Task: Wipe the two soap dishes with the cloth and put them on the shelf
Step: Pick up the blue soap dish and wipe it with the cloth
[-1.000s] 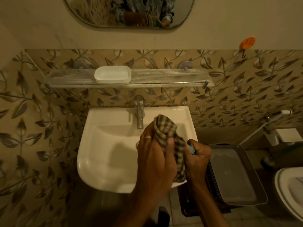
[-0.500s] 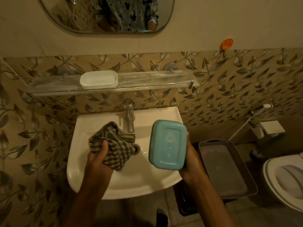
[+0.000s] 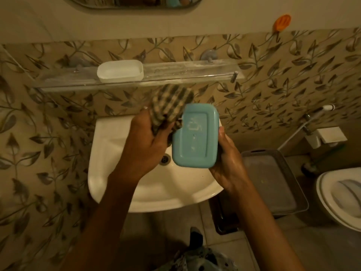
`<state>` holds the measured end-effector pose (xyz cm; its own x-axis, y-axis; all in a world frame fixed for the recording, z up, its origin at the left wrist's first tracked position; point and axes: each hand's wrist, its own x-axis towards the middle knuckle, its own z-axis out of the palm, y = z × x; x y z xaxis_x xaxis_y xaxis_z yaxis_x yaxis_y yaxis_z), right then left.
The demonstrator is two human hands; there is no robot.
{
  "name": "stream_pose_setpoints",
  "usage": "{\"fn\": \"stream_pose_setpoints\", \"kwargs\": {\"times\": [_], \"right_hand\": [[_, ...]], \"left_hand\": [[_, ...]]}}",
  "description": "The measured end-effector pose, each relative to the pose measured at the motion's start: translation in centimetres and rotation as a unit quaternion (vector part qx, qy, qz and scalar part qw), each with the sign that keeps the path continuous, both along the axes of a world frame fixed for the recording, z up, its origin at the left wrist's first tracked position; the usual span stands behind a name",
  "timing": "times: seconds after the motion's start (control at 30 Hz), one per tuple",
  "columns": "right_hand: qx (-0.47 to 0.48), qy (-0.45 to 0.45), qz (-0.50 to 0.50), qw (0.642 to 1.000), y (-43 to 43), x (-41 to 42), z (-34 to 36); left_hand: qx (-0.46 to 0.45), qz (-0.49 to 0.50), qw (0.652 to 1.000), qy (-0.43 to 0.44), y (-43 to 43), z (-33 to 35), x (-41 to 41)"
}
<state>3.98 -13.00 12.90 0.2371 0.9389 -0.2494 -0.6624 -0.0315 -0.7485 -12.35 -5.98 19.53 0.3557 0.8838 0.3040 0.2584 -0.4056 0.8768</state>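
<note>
My right hand [image 3: 227, 163] grips a light blue soap dish [image 3: 195, 136] over the white basin [image 3: 121, 184], its flat underside turned toward me. My left hand [image 3: 148, 141] holds a bunched checked cloth [image 3: 170, 102] that touches the dish's upper left corner. A white soap dish [image 3: 120, 71] stands upright on the left half of the glass shelf [image 3: 187, 76] above the basin. The tap is hidden behind the cloth and dish.
A grey tray [image 3: 273, 180] sits on a stand right of the basin. A toilet [image 3: 340, 194] is at the far right, with a spray hose [image 3: 312, 118] on the wall. A mirror edge [image 3: 136, 2] and an orange hook [image 3: 282, 21] are above.
My left hand has brought the cloth from the left side of the basin up and right against the blue dish. The dish stays in my right hand, and the view has tilted down.
</note>
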Motion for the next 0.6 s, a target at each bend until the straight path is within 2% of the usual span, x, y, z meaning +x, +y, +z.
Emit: {"fn": "stream_pose_setpoints", "kwargs": {"times": [0.13,0.23,0.37,0.47,0.6], "right_hand": [[0.025,0.012,-0.052,0.998,0.8,0.4,1.2],[0.029,0.010,-0.085,0.996,1.1,1.2,2.2],[0.009,-0.008,-0.095,0.995,1.2,1.3,1.8],[-0.007,-0.037,-0.093,0.995,1.6,0.5,1.1],[-0.021,-0.038,-0.130,0.991,3.2,1.0,2.1]], "left_hand": [[0.130,-0.070,0.988,0.054,-1.3,0.5,2.6],[0.194,-0.069,0.975,0.081,-4.3,-1.4,3.2],[0.209,-0.058,0.972,0.087,-7.2,-3.4,3.4],[0.199,-0.014,0.978,0.067,-4.1,-1.9,4.6],[0.137,0.015,0.989,0.050,-0.5,-0.9,6.0]]}}
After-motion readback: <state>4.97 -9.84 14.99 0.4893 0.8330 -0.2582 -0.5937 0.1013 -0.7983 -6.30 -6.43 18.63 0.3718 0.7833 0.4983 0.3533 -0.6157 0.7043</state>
